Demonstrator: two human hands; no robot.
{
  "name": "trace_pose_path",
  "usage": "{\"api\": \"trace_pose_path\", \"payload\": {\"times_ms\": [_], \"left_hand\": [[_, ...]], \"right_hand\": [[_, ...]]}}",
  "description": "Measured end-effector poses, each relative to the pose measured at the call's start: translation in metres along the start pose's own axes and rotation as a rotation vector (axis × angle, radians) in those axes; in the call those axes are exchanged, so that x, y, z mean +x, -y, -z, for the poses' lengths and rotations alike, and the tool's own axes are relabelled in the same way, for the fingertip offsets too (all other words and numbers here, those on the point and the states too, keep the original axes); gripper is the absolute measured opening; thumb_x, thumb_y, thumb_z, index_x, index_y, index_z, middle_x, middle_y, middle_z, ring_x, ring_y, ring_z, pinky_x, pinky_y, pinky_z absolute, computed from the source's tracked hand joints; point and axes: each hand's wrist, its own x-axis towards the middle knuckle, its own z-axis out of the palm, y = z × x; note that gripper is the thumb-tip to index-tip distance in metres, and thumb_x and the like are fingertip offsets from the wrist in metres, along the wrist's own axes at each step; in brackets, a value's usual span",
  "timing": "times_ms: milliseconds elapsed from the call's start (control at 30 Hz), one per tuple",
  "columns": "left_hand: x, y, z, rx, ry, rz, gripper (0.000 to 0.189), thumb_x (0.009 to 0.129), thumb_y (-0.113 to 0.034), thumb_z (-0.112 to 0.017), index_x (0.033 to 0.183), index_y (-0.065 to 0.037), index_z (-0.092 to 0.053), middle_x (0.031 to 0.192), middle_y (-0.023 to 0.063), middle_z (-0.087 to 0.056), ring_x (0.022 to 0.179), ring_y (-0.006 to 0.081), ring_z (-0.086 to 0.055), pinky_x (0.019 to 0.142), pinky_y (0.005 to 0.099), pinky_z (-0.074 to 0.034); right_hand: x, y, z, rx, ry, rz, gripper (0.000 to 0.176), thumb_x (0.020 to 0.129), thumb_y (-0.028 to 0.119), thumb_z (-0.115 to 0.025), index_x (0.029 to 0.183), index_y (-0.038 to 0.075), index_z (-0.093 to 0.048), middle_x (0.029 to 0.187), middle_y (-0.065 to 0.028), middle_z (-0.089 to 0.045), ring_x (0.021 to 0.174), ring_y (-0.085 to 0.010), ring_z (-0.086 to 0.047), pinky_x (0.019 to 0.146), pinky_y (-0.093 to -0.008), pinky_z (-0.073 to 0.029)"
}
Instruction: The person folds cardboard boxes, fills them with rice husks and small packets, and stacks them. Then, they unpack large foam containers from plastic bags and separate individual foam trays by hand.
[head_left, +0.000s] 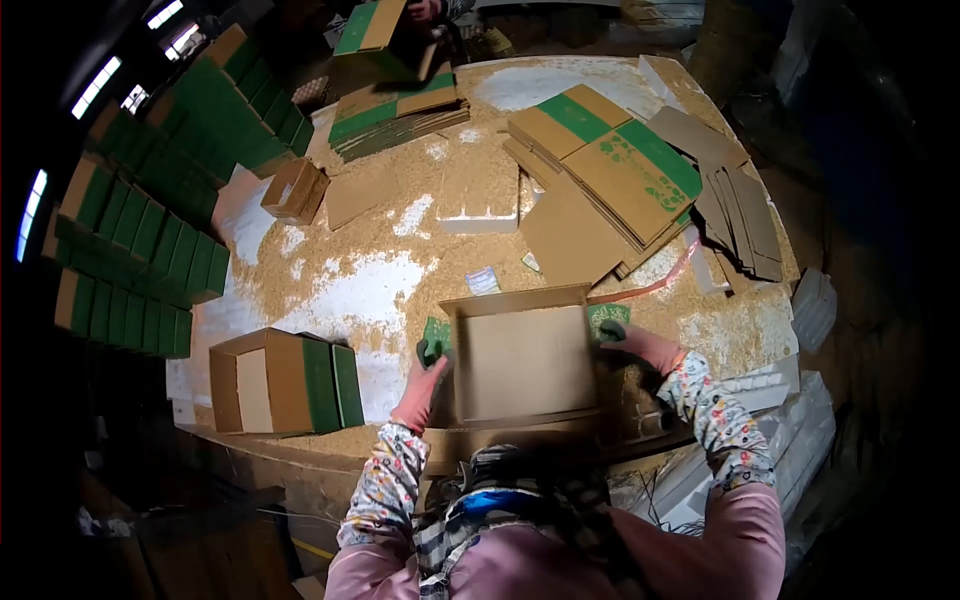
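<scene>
An open cardboard box (pixel 525 360) stands upright at the near edge of the table, its bare brown inside facing up. At its left side is my left hand (pixel 432 365), in a pink and dark glove, fingers bent near a green flap. My right hand (pixel 640 343), gloved alike, is by the box's right side next to another green flap (pixel 608 320). Whether either hand grips the cardboard is too dark and small to tell. A small printed packet (pixel 482 281) lies just beyond the box.
At the left stand an open box (pixel 270 385) and stacked green boxes (pixel 130 230). Flattened cartons (pixel 610 170) are piled at the back right, loose cardboard (pixel 740 225) beside them. Another person's hand (pixel 425 10) is over a carton stack (pixel 400 112) at the back.
</scene>
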Motion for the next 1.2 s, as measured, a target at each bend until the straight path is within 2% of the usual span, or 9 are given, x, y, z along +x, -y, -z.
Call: {"api": "trace_pose_path", "payload": {"times_ms": [67, 167, 333, 500, 633, 767, 900, 1033, 1200], "left_hand": [[0.001, 0.038, -0.024, 0.727, -0.162, 0.019, 0.067, 0.082, -0.041, -0.068, 0.123, 0.008, -0.048, 0.112, 0.0210, -0.060, 0.100, 0.0252, -0.058, 0.086, 0.0331, -0.046], [0.015, 0.065, -0.012, 0.480, -0.108, -0.014, 0.074, 0.080, -0.048, -0.067, 0.121, 0.011, -0.050, 0.105, 0.0210, -0.063, 0.097, 0.0246, -0.061, 0.084, 0.0326, -0.047], [0.015, 0.078, 0.044, 0.232, -0.239, 0.031, 0.051, 0.084, -0.045, -0.062, 0.112, -0.002, -0.063, 0.095, 0.0159, -0.066, 0.088, 0.0251, -0.063, 0.077, 0.0327, -0.048], [-0.146, -0.067, 0.199, 0.667, -1.049, -1.173, 0.049, 0.081, -0.010, -0.057, 0.128, 0.001, -0.047, 0.125, 0.0195, -0.052, 0.115, 0.0375, -0.051, 0.099, 0.0430, -0.039], [-0.129, -0.029, 0.416, -0.252, -1.273, -0.782, 0.055, 0.099, -0.043, -0.035, 0.124, 0.004, -0.048, 0.111, 0.0135, -0.059, 0.104, 0.0213, -0.054, 0.095, 0.0340, -0.038], [-0.070, 0.021, 0.431, -0.593, -1.215, -0.731, 0.064, 0.100, -0.050, -0.028, 0.096, 0.002, -0.067, 0.074, 0.0002, -0.057, 0.066, 0.0108, -0.049, 0.062, 0.0217, -0.040], [-0.055, 0.028, 0.420, -0.644, -1.253, -0.765, 0.059, 0.099, -0.048, -0.033, 0.095, 0.001, -0.065, 0.073, -0.0030, -0.050, 0.068, 0.0080, -0.046, 0.063, 0.0210, -0.038], [-0.046, 0.024, 0.381, -0.273, -1.359, -0.774, 0.055, 0.101, -0.044, -0.030, 0.110, 0.002, -0.060, 0.076, -0.0039, -0.049, 0.069, 0.0090, -0.047, 0.066, 0.0226, -0.040], [-0.065, 0.058, 0.391, -0.623, -1.202, -0.615, 0.044, 0.101, -0.030, -0.035, 0.125, 0.004, -0.049, 0.095, 0.0104, -0.060, 0.086, 0.0231, -0.059, 0.079, 0.0334, -0.048]], "right_hand": [[0.048, -0.065, -0.010, -0.555, -0.057, 0.087, 0.040, 0.085, 0.021, -0.066, 0.117, -0.001, -0.055, 0.112, -0.0120, -0.062, 0.100, -0.0200, -0.059, 0.085, -0.0309, -0.046], [0.045, -0.042, -0.040, -0.487, -0.283, 0.001, 0.049, 0.088, 0.018, -0.064, 0.130, 0.003, -0.046, 0.115, -0.0092, -0.058, 0.102, -0.0185, -0.056, 0.083, -0.0302, -0.048], [0.010, 0.022, -0.129, 0.608, -0.355, 0.041, 0.036, 0.091, 0.021, -0.055, 0.121, 0.002, -0.051, 0.119, -0.0137, -0.057, 0.104, -0.0231, -0.058, 0.091, -0.0337, -0.047], [0.043, 0.072, -0.228, 0.520, -0.246, 0.113, 0.044, 0.095, 0.035, -0.047, 0.121, -0.001, -0.050, 0.112, -0.0117, -0.060, 0.101, -0.0219, -0.059, 0.088, -0.0345, -0.049], [0.098, 0.137, -0.342, 0.277, -0.074, 0.199, 0.040, 0.096, 0.035, -0.044, 0.118, 0.003, -0.052, 0.112, -0.0084, -0.059, 0.101, -0.0203, -0.058, 0.088, -0.0334, -0.047], [0.196, 0.081, -0.392, -0.484, -0.450, 0.741, 0.039, 0.097, 0.035, -0.042, 0.111, 0.001, -0.054, 0.107, -0.0087, -0.059, 0.103, -0.0185, -0.056, 0.091, -0.0325, -0.044], [0.209, 0.142, -0.418, 0.461, -0.174, 0.334, 0.040, 0.096, 0.036, -0.045, 0.113, 0.001, -0.054, 0.104, -0.0083, -0.061, 0.098, -0.0175, -0.059, 0.085, -0.0313, -0.048], [0.222, 0.128, -0.364, -0.024, -0.159, 0.537, 0.039, 0.093, 0.038, -0.047, 0.103, 0.002, -0.060, 0.098, -0.0082, -0.063, 0.091, -0.0193, -0.061, 0.082, -0.0320, -0.050], [0.275, 0.152, -0.419, 0.255, 0.058, -0.024, 0.033, 0.090, 0.035, -0.055, 0.105, 0.006, -0.060, 0.093, -0.0043, -0.063, 0.087, -0.0159, -0.061, 0.078, -0.0298, -0.050]]}}
